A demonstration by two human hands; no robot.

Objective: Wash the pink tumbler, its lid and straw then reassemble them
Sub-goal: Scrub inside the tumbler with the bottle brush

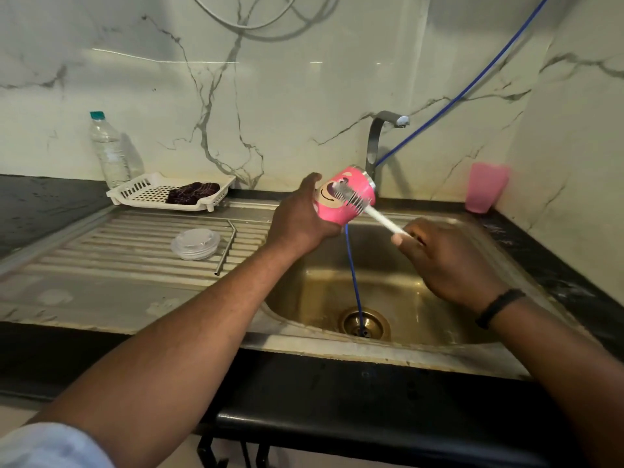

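The 2 bare forearms reach in from 6 o'clock over the stainless steel sink (398, 292). The left hand (300, 217) curls around the pink cartoon-printed tumbler (347, 197), held on its side above the basin, its long axis running toward 1 o'clock. At 4 o'clock from it, the right hand (439, 261) pinches the white-handled bottle brush (364, 207), bristles lying against the tumbler's outer wall. The clear round lid (196, 244) and bent metal straw (227, 249) lie apart at 9 o'clock.
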